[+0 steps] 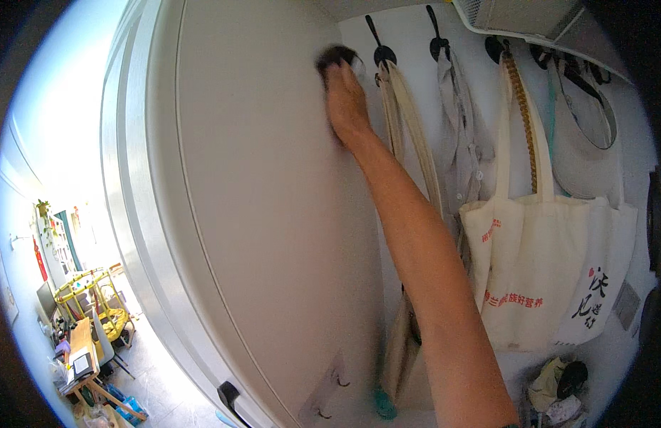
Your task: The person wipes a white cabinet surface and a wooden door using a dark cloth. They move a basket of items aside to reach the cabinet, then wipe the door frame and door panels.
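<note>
My right hand [346,101] is raised high in the middle of the view, and its forearm crosses from the lower right. Its fingers close around a dark, blurred object [334,55], whose kind I cannot tell; a pale patch shows beside it. The hand is near the corner between a plain beige panel [266,160] and a white wall. Just right of it, beige straps [410,112] hang from a black round hook [385,54]. My left hand is out of view.
Farther right hang a grey garment [459,117], cream canvas tote bags [528,257] bearing writing, and a pale cap [587,155]. A white mesh basket [512,21] juts out above. A door frame [143,160] with a black handle [228,395] stands left, beside a room with a wooden desk [81,342].
</note>
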Action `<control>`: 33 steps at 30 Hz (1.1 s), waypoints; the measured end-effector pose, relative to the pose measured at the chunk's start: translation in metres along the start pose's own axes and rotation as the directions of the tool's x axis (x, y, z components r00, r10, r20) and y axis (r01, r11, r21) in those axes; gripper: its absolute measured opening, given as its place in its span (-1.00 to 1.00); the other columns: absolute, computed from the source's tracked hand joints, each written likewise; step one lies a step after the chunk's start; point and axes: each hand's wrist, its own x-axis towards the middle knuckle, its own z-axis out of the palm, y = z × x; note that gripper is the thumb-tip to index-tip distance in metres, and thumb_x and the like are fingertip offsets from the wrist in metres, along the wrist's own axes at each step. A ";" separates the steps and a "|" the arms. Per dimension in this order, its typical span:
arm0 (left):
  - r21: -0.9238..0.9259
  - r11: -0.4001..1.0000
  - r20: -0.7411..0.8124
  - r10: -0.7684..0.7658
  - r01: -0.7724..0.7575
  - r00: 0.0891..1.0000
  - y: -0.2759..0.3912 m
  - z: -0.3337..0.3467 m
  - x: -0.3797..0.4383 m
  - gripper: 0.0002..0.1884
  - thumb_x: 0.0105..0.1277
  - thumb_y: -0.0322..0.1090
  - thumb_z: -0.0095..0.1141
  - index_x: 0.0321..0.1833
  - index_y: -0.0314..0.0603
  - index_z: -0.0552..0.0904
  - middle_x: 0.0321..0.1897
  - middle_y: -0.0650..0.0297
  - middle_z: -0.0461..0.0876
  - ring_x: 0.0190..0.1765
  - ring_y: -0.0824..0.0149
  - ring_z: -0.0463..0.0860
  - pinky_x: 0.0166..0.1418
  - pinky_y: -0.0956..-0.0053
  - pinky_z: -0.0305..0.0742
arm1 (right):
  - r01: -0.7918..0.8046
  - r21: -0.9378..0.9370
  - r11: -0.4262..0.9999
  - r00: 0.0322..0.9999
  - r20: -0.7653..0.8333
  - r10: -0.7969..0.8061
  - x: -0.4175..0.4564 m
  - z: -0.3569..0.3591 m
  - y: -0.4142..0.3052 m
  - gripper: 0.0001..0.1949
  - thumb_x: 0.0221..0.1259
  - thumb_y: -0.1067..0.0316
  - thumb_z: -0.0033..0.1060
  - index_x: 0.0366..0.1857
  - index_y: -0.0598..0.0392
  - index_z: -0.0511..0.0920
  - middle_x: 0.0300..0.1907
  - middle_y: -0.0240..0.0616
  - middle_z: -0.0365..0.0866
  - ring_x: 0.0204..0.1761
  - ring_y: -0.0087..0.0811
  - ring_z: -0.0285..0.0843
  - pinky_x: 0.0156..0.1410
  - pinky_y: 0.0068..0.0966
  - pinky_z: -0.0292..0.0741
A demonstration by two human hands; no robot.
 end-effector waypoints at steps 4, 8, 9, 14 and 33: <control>0.037 0.999 0.011 0.008 -0.009 1.000 -0.009 -0.005 0.007 -0.79 0.36 -0.29 0.05 -0.17 -0.07 0.78 -0.03 0.19 0.63 0.06 0.11 0.54 0.24 -0.03 0.41 | -0.393 0.116 0.912 0.919 0.089 0.385 -0.019 -0.002 0.023 -0.40 0.58 -0.01 -0.37 0.54 0.13 0.13 0.54 0.05 0.14 0.58 -0.01 0.02 0.64 -0.17 0.01; 0.032 0.999 -0.020 0.021 -0.021 1.000 -0.011 0.002 0.016 -0.79 0.34 -0.29 0.06 -0.17 -0.04 0.78 0.00 0.21 0.60 0.08 0.10 0.51 0.24 -0.03 0.39 | -0.343 0.099 0.934 0.937 0.106 0.333 -0.009 0.000 -0.003 -0.40 0.57 0.02 -0.36 0.54 0.15 0.12 0.54 0.05 0.14 0.59 -0.02 0.02 0.64 -0.19 -0.01; 0.033 0.999 -0.029 0.021 -0.020 0.999 -0.012 0.005 0.020 -0.79 0.33 -0.29 0.06 -0.17 -0.04 0.77 0.01 0.21 0.59 0.09 0.10 0.51 0.25 -0.02 0.39 | -0.225 0.122 0.967 0.969 0.128 0.209 0.002 0.003 -0.017 -0.40 0.56 0.03 -0.35 0.54 0.16 0.13 0.54 0.06 0.15 0.59 -0.02 0.02 0.64 -0.18 -0.01; 0.022 1.000 -0.045 0.016 -0.015 0.999 -0.023 0.011 0.040 -0.80 0.31 -0.28 0.07 -0.18 0.00 0.77 0.05 0.23 0.56 0.12 0.10 0.48 0.25 -0.02 0.38 | 0.301 0.150 0.942 0.938 0.129 -0.320 0.074 0.027 -0.088 -0.40 0.54 0.05 -0.29 0.51 0.22 0.17 0.53 0.07 0.17 0.58 -0.01 0.03 0.63 -0.20 0.00; 0.017 1.000 -0.071 -0.006 0.007 0.997 -0.036 0.009 0.042 -0.80 0.22 -0.28 0.10 -0.19 0.12 0.77 0.20 0.30 0.42 0.24 0.08 0.38 0.28 -0.02 0.32 | -0.004 0.137 0.991 0.967 0.252 -0.030 0.103 0.018 -0.096 -0.35 0.51 0.04 -0.35 0.58 0.14 0.02 0.61 -0.03 0.00 0.62 -0.07 -0.08 0.66 -0.24 -0.09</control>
